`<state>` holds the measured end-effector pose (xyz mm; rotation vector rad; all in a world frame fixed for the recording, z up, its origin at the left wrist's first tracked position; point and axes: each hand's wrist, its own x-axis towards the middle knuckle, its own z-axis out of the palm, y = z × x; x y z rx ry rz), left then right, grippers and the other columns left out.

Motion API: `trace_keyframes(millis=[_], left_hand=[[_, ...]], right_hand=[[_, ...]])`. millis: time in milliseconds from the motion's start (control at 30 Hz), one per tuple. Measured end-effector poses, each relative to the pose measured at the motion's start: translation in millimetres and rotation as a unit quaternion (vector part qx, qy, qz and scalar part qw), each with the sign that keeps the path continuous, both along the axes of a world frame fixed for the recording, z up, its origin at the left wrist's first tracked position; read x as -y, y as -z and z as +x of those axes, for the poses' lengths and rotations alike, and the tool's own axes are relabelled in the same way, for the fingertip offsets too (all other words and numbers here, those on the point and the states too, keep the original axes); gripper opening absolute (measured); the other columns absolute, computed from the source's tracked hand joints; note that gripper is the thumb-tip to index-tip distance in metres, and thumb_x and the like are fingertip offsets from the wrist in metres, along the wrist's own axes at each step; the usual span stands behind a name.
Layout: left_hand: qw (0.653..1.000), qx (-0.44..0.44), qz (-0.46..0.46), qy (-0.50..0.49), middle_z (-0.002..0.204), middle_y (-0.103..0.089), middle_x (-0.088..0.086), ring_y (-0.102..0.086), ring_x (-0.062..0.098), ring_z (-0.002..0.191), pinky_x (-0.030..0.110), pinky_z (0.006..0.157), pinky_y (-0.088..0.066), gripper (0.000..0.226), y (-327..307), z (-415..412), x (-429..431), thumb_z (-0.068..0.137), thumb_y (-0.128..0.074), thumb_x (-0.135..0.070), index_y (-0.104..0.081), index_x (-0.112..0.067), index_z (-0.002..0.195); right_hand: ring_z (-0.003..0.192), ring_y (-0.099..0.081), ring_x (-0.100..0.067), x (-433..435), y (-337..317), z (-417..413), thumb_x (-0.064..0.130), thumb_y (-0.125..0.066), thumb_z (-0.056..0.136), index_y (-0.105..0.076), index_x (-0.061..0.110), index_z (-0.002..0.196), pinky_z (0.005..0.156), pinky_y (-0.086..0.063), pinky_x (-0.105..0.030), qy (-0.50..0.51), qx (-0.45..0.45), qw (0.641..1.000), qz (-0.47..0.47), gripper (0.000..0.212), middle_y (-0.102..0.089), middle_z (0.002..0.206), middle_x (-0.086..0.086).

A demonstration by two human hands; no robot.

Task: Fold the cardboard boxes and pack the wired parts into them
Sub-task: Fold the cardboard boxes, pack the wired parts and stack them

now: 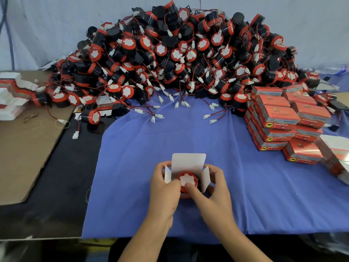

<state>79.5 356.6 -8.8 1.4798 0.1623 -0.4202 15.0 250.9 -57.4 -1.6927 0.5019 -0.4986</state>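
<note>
Head view, open box (188,161): held low and centre above the blue cloth (188,133) on the desk. Its mouth faces the camera, and the lid flap stands up on the far side.
Head view, wired part (186,179): seated in the box mouth with its red-rimmed white face outward. Its round body's axis runs straight down into the box, and its wire is not visible.
Head view, left grip (166,188): fingers curl round the box's left wall, just under the left side flap (167,173).
Head view, right grip (213,188): fingers wrap the right wall below the right side flap (206,176), and the thumb presses on the part's face.
Key relation: each side flap lies just beside its own-side grip, while the lid flap lies beyond both. The right thumb sits where the flaps would close, so it likely has to lift off first.
Step, judged: seating the part, with the box not yet closed.
Surroundings: a loose parts pile (179,53) lies well beyond, and packed boxes (279,118) are stacked to the right.
</note>
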Motion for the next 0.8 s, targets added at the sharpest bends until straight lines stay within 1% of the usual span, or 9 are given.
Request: trace_keyframes(millis=[67,167,233,333,433,500,633,667,800], left_hand=[[1.000,0.001,0.009,0.007,0.099,-0.075,0.008,-0.075,0.024,0.086,0.030,0.058,-0.060,0.051,0.3,1.8,0.7,0.081,-0.046,0.019,-0.064,-0.021,0.106],[0.998,0.030,0.014,0.054,0.100,-0.078,-0.001,-0.075,0.014,0.088,0.021,0.064,-0.058,0.053,1.8,0.5,-5.4,0.086,-0.046,0.015,-0.069,-0.027,0.109],[0.996,0.047,0.017,0.073,0.102,-0.078,-0.009,-0.074,0.006,0.092,0.014,0.067,-0.055,0.055,3.1,-1.4,-11.6,0.090,-0.045,0.011,-0.071,-0.032,0.113],[0.996,0.056,0.030,0.070,0.104,-0.078,-0.012,-0.072,0.003,0.094,0.012,0.069,-0.054,0.053,5.8,-0.4,-16.7,0.090,-0.050,0.009,-0.072,-0.033,0.115],[0.998,0.035,0.028,0.040,0.096,-0.078,-0.006,-0.074,0.007,0.083,0.015,0.062,-0.055,0.048,8.2,4.1,-13.2,0.085,-0.055,0.012,-0.072,-0.026,0.109],[0.999,0.017,0.020,0.020,0.094,-0.077,-0.002,-0.075,0.012,0.081,0.022,0.061,-0.059,0.045,9.2,4.9,-7.4,0.082,-0.059,0.015,-0.069,-0.022,0.106],[0.999,0.034,0.035,0.015,0.097,-0.077,-0.004,-0.075,0.018,0.091,0.041,0.077,-0.064,0.041,15.5,-0.4,-1.0,0.083,-0.065,0.009,-0.066,-0.026,0.105],[0.999,0.035,0.037,0.012,0.096,-0.077,-0.004,-0.075,0.019,0.091,0.041,0.077,-0.064,0.042,16.3,0.2,-0.3,0.082,-0.064,0.009,-0.067,-0.026,0.104],[0.999,0.008,0.038,-0.005,0.100,-0.075,0.001,-0.073,0.021,0.091,0.032,0.068,-0.061,0.049,12.6,9.2,2.9,0.076,-0.054,0.016,-0.067,-0.024,0.100]], right_hand=[[0.104,-0.070,-0.006,0.9,0.4,0.7,0.027,-0.083,0.080,-0.060,0.038,0.112,0.084,-0.058,-0.035,-0.003,-0.013,1.000,0.002,0.041,-0.069,0.114,0.013],[0.105,-0.069,-0.005,2.8,0.7,1.8,0.034,-0.084,0.081,-0.060,0.037,0.113,0.087,-0.059,-0.037,0.002,-0.014,1.000,0.010,0.040,-0.068,0.116,0.013],[0.104,-0.070,-0.006,4.1,0.8,2.4,0.034,-0.084,0.081,-0.060,0.038,0.113,0.087,-0.059,-0.037,0.004,-0.010,1.000,0.012,0.040,-0.068,0.115,0.013],[0.103,-0.070,-0.007,3.6,2.8,2.7,0.034,-0.084,0.080,-0.060,0.038,0.113,0.085,-0.060,-0.039,-0.001,-0.008,1.000,0.005,0.040,-0.068,0.113,0.013],[0.102,-0.070,-0.008,3.0,2.3,2.8,0.044,-0.082,0.076,-0.060,0.039,0.112,0.084,-0.060,-0.037,-0.001,-0.004,1.000,-0.001,0.043,-0.067,0.113,0.012],[0.102,-0.070,-0.007,3.0,2.0,2.8,0.047,-0.080,0.075,-0.060,0.040,0.112,0.083,-0.059,-0.035,-0.001,-0.004,1.000,-0.001,0.043,-0.067,0.114,0.012],[0.103,-0.070,-0.006,2.4,2.8,2.5,0.045,-0.080,0.077,-0.059,0.040,0.112,0.081,-0.060,-0.034,0.006,-0.006,1.000,0.000,0.041,-0.067,0.113,0.012],[0.102,-0.070,-0.006,2.4,3.3,2.7,0.045,-0.080,0.077,-0.059,0.040,0.112,0.080,-0.060,-0.033,0.007,-0.007,1.000,-0.001,0.041,-0.067,0.113,0.012],[0.103,-0.070,-0.006,3.1,4.2,3.2,0.035,-0.081,0.083,-0.059,0.039,0.113,0.081,-0.058,-0.032,0.002,-0.008,1.000,-0.004,0.038,-0.067,0.114,0.012]])
